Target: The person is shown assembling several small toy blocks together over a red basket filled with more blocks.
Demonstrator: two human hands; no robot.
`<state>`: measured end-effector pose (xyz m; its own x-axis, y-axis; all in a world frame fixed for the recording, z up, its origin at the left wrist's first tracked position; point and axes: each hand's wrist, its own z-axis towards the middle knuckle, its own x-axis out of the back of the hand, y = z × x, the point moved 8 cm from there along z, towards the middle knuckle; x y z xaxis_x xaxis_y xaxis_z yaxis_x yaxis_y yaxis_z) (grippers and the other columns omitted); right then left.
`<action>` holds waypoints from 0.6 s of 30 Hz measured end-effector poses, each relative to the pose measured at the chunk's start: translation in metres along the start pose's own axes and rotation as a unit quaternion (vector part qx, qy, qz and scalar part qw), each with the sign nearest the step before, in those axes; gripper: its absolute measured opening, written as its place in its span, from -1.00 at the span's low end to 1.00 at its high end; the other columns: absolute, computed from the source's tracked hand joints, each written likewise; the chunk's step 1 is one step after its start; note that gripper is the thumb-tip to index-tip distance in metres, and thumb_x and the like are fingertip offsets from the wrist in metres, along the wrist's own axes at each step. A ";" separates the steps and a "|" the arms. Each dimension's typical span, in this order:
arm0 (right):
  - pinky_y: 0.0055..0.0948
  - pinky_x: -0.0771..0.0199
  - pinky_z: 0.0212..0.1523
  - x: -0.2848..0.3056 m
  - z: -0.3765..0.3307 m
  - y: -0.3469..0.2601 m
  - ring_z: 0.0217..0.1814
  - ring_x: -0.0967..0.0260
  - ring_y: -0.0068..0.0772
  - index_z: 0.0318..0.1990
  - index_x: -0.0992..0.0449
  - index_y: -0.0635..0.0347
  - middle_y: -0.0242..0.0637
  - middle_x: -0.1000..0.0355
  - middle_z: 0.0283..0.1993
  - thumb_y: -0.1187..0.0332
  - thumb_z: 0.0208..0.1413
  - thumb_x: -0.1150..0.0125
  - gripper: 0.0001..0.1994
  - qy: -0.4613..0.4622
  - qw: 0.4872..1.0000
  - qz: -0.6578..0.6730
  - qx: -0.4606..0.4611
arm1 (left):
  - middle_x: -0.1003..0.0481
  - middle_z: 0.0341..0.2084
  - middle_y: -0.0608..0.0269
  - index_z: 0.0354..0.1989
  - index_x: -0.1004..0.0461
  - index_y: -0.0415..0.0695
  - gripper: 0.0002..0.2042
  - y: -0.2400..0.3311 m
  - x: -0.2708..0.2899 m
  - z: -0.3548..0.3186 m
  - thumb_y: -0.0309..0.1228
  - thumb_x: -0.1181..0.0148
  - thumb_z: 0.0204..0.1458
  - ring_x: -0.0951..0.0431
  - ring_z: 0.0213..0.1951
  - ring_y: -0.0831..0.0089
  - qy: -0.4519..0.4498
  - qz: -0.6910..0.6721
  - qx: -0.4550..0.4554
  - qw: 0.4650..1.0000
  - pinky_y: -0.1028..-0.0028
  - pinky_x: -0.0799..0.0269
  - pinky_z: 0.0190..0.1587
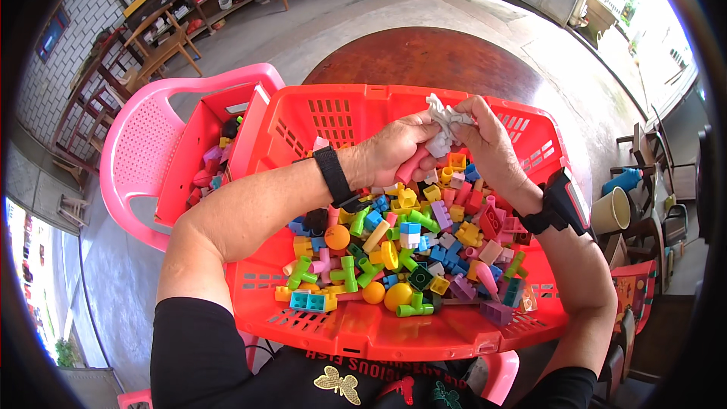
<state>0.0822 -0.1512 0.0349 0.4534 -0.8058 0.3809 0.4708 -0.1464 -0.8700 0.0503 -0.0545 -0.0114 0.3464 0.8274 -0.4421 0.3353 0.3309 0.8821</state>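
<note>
My left hand (390, 150) is closed round a pink tube-shaped toy piece (412, 165), which sticks out below its fingers. A crumpled white tissue or cloth (445, 120) bunches up between both hands at the top of the piece. From the other side, my right hand (491, 145) pinches that white wad between thumb and fingers. Both hands are above a large red plastic basket (379, 342). Inside it lie many colourful building blocks, among them a green tube connector (415, 307), an orange ball (337, 237) and a light-blue block (308, 301).
A pink plastic chair (140, 132) at the left bears a red box (182, 148) with more toys. Behind the basket is a round brown table (424, 60). Wooden chairs and shelves line the far left; at the right are a cream bucket (610, 210) and stacked furniture.
</note>
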 end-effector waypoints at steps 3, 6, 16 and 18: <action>-0.50 -0.39 -0.27 0.005 0.003 0.006 -0.31 -0.33 -0.51 -0.18 -0.28 0.25 -0.31 -0.35 -0.33 0.54 0.13 0.00 -0.88 0.016 0.998 0.064 -0.009 | -0.37 -0.48 0.31 -0.12 -0.29 -0.10 -0.78 0.003 -0.003 -0.001 -0.29 0.28 0.27 -0.33 -0.60 0.59 -0.021 0.014 -0.016 1.000 0.56 -0.24 -0.64; -0.52 -0.38 -0.23 0.005 0.002 0.006 -0.27 -0.32 -0.51 -0.18 -0.28 0.23 -0.32 -0.35 -0.32 0.53 0.14 0.00 -0.89 -0.009 0.995 0.096 -0.034 | -0.37 -0.49 0.33 -0.11 -0.30 -0.09 -0.76 0.007 -0.005 -0.001 -0.27 0.28 0.27 -0.33 -0.61 0.59 -0.010 0.020 -0.027 0.999 0.57 -0.22 -0.64; -0.50 -0.40 -0.23 0.001 -0.001 -0.003 -0.26 -0.35 -0.52 -0.18 -0.27 0.28 -0.26 -0.35 -0.33 0.54 0.11 -0.04 -0.85 -0.005 1.000 -0.003 0.010 | -0.39 -0.47 0.30 -0.11 -0.29 -0.09 -0.77 -0.001 -0.001 0.002 -0.28 0.28 0.26 -0.33 -0.60 0.58 -0.031 -0.011 0.007 0.999 0.56 -0.26 -0.65; -0.52 -0.40 -0.28 0.004 0.000 0.002 -0.30 -0.35 -0.53 -0.18 -0.27 0.27 -0.26 -0.35 -0.34 0.53 0.11 -0.03 -0.86 0.006 1.000 -0.005 -0.026 | -0.38 -0.47 0.30 -0.12 -0.29 -0.09 -0.77 -0.002 -0.002 0.002 -0.27 0.28 0.26 -0.33 -0.60 0.58 -0.043 -0.014 0.006 0.999 0.56 -0.26 -0.65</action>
<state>0.0853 -0.1545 0.0343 0.4394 -0.8115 0.3851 0.4342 -0.1835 -0.8820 0.0505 -0.0579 -0.0126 0.4112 0.7751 -0.4797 0.3569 0.3474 0.8672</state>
